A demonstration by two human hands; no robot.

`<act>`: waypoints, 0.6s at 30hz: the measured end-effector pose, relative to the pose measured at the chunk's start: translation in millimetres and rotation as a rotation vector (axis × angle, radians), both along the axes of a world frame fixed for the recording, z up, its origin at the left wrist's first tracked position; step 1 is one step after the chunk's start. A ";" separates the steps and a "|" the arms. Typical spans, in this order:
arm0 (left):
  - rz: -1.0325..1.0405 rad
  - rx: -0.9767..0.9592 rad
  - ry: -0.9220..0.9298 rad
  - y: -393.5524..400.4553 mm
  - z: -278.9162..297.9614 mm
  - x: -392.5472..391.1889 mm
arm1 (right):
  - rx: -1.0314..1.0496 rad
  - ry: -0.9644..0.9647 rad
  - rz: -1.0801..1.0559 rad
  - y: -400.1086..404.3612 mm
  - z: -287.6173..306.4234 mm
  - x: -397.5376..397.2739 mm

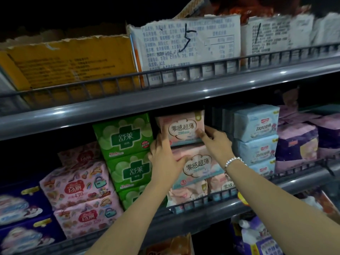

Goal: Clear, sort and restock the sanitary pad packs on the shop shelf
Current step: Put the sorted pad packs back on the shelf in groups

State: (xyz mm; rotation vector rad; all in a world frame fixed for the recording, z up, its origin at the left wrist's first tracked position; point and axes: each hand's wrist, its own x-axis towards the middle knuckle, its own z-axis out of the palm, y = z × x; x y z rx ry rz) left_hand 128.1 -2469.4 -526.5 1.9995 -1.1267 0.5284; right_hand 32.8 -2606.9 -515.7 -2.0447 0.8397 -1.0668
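Grip: both hands hold the top pink pack (181,128) by its ends; the left hand (163,159) wraps the left edge with the thumb lying across the pack below, and the right hand (216,141) pinches the right lower corner, thumb on the face.
Top pink pack: sits on the pink stack (197,168), tilted slightly, its top close under the upper shelf (165,100).
Stack: pink packs piled mid-shelf, between the green packs (128,144) on the left and the blue packs (257,133) on the right; more pink packs stand low behind the rail (202,199).
Neighbours: floral packs (77,190) and dark blue packs (20,208) further left, purple packs (298,142) far right.
Above: cardboard boxes (185,45) with handwritten numbers on the upper shelf.
Step, as I judge it: seating or lifting the top pack; I cannot tell which.
Risk: soft packs stacked high may slide forward over the rail if the top one is let go off-centre; little headroom, so it could catch on the upper shelf and buckle.
Risk two: the left hand's pressure may shift the pack under it.
Hidden: the left fingers behind the pack; the stack's depth; the gap right of the top pack is dark.
Cut off: lower shelf goods, only partly seen.
Wrist: beaded bracelet (233,161) on the right.
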 end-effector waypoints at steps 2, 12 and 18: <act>-0.017 -0.065 -0.028 4.4 -2.4 -5.6 | 0.001 -0.084 0.002 1.3 3.4 -3.1; -0.014 -0.075 -0.053 12.6 -17.3 -9.6 | 0.112 -0.148 0.087 10.2 -13.3 -10.3; 0.181 0.060 -0.321 10.8 -26.9 -6.6 | 0.054 -0.135 0.048 18.5 -19.7 -15.7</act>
